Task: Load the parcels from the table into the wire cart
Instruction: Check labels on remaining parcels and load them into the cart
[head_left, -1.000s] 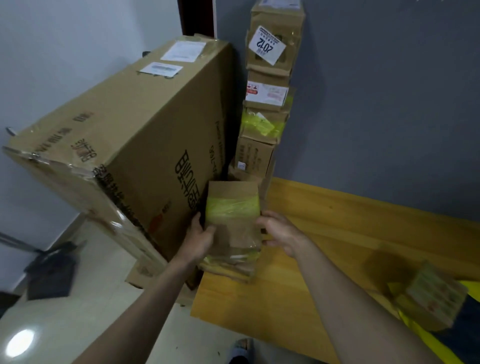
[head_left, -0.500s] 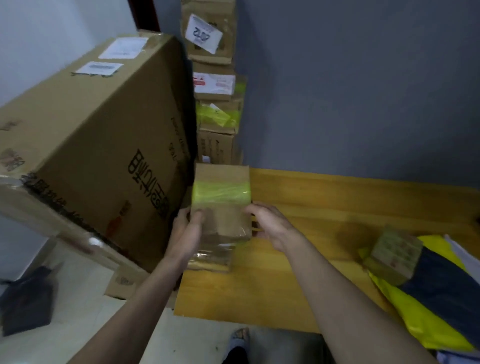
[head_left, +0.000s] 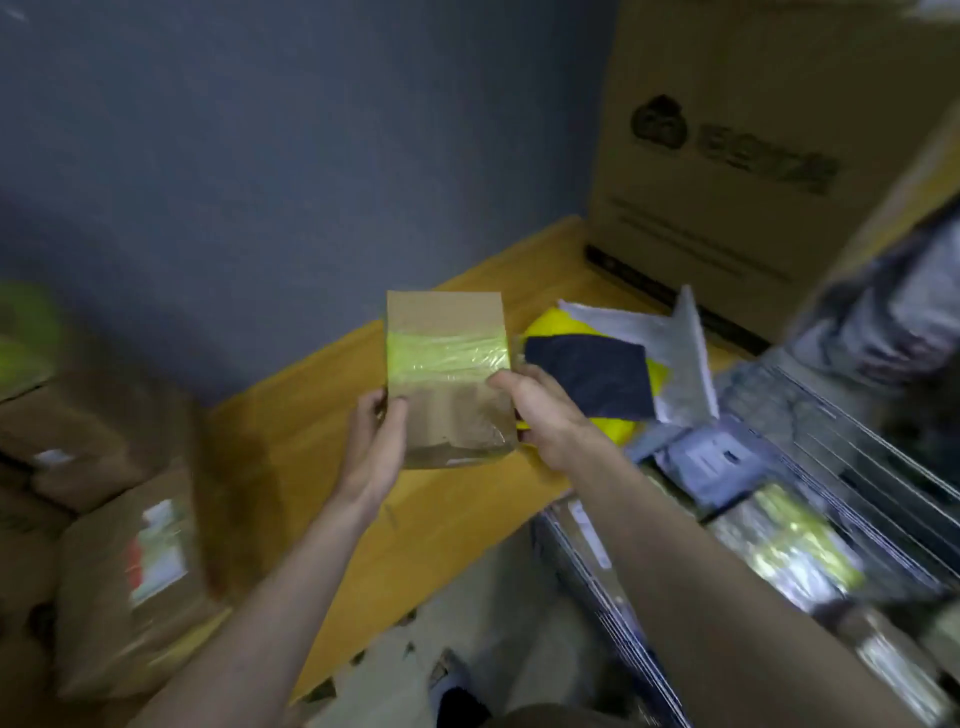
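**Box held, cart at lower right**

Both hands clamp the box (head_left: 447, 379) at frame centre above the desk (head_left: 291, 431): left hand (head_left: 376, 441) and right hand (head_left: 540, 415) with fingers curled on opposite edges. Brown cardboard, yellow-green tape band, long axis upright. The cart (head_left: 831, 493) lies right, nearer the right hand.

This looks like a parcel sorting or storage room. Taped cardboard boxes (head_left: 119, 587) with shipping labels stand stacked on the left, and a big printed carton (head_left: 727, 156) sits at the far end of a wooden counter (head_left: 291, 447). Plastic mailer bags (head_left: 618, 364) in yellow, dark blue and grey lie heaped on the counter against a plain grey wall (head_left: 285, 156). A wire cart (head_left: 831, 519) on the right holds more wrapped packets.
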